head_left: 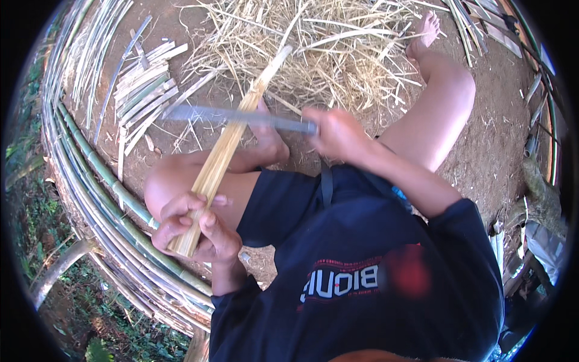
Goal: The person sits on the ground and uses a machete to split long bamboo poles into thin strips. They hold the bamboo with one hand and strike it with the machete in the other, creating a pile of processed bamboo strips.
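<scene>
My left hand (202, 232) is closed around the lower end of a pale yellow bamboo strip (224, 148), which slants up and away to the right over my bent leg. In my right hand (338, 134) is the handle of a long-bladed knife (211, 114). The blade, blurred by motion, points left and crosses over the strip's upper half. Whether its edge touches the strip I cannot tell. The strip's far end (283, 54) reaches over the edge of a pile of shavings.
Beyond my legs lies a heap of bamboo shavings (344, 54). Cut bamboo slats (148, 90) are stacked at the far left, with thin strips (99, 45) behind. Long bamboo poles (114, 187) curve along my left side. A gnarled piece of wood (534, 187) stands at the right.
</scene>
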Tool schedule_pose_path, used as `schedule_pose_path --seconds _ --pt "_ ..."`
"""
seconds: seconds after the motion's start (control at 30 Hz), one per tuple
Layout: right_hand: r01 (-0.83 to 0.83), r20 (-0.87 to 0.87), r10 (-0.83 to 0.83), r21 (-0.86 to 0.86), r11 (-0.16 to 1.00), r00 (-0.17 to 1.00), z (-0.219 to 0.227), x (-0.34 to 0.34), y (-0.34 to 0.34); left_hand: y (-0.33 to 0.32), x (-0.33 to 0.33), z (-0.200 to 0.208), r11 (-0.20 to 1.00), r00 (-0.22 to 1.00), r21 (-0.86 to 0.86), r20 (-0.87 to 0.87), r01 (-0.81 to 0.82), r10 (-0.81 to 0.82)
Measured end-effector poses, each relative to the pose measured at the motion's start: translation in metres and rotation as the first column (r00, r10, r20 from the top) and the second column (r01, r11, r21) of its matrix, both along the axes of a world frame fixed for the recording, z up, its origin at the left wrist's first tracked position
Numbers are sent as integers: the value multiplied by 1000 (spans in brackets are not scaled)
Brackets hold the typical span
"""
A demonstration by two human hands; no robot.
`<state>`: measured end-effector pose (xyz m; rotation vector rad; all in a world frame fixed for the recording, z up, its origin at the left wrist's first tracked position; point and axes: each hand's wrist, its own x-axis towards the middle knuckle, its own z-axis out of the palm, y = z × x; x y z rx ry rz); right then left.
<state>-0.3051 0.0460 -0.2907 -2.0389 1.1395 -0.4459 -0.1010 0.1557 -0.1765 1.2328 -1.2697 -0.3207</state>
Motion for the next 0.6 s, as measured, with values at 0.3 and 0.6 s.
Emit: schedule_pose_path --seconds 0.3,0.6 --pt "11 23 -10 -30 1000 1000 -11 6 -1 -6 5 0 998 998 -4 -32 -56 56" --pt "-31 -24 30 -31 999 999 -14 12 -12 -7 25 -6 997 997 -73 -75 15 -20"
